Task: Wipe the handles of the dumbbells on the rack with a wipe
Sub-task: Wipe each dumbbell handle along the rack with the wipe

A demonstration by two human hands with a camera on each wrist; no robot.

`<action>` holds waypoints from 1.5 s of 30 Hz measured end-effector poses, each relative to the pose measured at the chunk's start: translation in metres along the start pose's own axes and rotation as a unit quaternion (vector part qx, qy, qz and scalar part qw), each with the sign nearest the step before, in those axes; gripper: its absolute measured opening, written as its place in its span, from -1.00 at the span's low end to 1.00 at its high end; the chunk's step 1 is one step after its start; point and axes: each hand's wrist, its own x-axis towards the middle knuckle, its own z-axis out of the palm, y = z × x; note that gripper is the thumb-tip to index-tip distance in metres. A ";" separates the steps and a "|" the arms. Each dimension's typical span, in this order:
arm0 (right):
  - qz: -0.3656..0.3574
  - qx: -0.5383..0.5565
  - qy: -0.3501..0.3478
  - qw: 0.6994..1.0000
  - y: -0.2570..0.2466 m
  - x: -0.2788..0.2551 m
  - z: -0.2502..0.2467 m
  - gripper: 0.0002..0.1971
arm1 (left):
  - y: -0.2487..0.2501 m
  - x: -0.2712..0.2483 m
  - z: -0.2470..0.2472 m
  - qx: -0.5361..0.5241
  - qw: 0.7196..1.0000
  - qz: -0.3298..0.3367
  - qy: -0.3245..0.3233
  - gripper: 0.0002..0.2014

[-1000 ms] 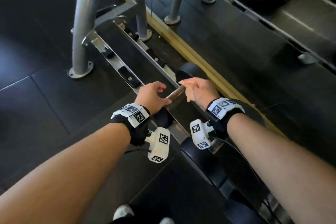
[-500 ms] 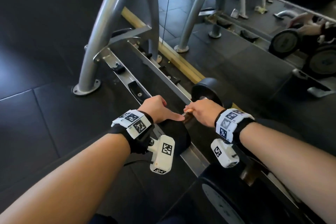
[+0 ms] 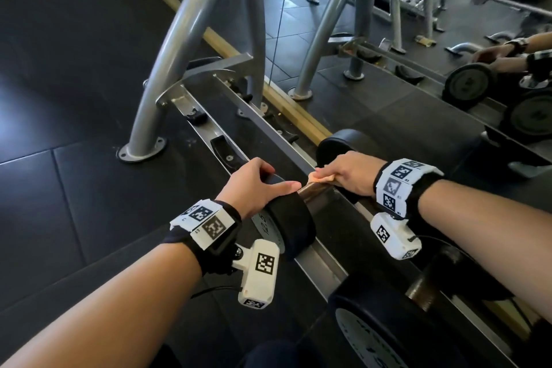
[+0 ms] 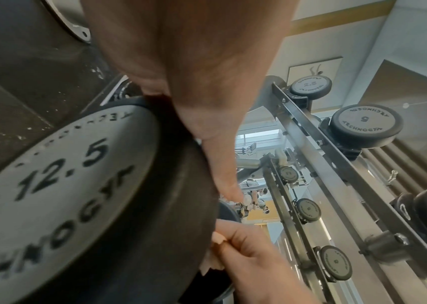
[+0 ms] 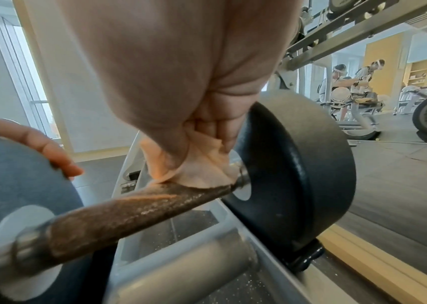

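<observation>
A black 12.5 dumbbell (image 3: 289,224) lies across the rack rails, its rusty brown handle (image 3: 310,188) showing between my hands. My left hand (image 3: 254,182) holds the near weight head (image 4: 64,205), fingers curved over its rim (image 5: 46,148) and thumb lying along the top. My right hand (image 3: 349,172) grips a pale peach wipe (image 3: 324,179) wrapped over the handle (image 5: 129,211). The wipe (image 5: 196,174) sits at the handle's far end, against the far weight head (image 5: 298,174).
The steel rack rail (image 3: 313,260) runs diagonally, with empty black cradles (image 3: 221,149) to the left and a bigger dumbbell (image 3: 388,331) lower right. A grey rack upright (image 3: 179,39) stands bolted to the dark floor. A mirror (image 3: 418,98) with a wooden base strip (image 3: 298,116) backs the rack.
My right hand has closed round the handle and slid the wipe along it away from my left thumb, toward the far head. The left hand stays on the near head. The head view has tilted up.
</observation>
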 end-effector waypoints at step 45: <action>0.236 0.410 0.125 0.872 -0.038 -0.056 0.000 -0.63 | -0.006 -0.018 -0.015 -0.085 0.993 0.013 -0.082 -0.25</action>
